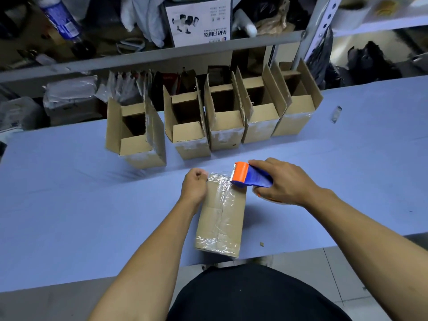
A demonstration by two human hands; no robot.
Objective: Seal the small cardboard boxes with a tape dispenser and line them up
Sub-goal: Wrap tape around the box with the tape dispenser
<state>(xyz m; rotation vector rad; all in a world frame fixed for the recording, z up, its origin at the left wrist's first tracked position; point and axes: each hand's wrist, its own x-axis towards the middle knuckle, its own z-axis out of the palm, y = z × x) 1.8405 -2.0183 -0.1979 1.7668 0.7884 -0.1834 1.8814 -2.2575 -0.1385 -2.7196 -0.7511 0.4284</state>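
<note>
Centre frame on the worktop (69,205), the box (220,218) lies taped along its seam — left hand (193,186), fingers curled, braces its far corner while right hand (280,181) grips the dispenser (249,176) at the far edge, likely to cut.

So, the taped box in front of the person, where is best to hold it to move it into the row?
Grip the taped box across its two long side walls, near the middle, coming down from above. It lies flat with its long axis pointing away from the person, so those walls are parallel and free. The far end is less suitable: the left hand and the tape dispenser in the right hand occupy it.
</note>
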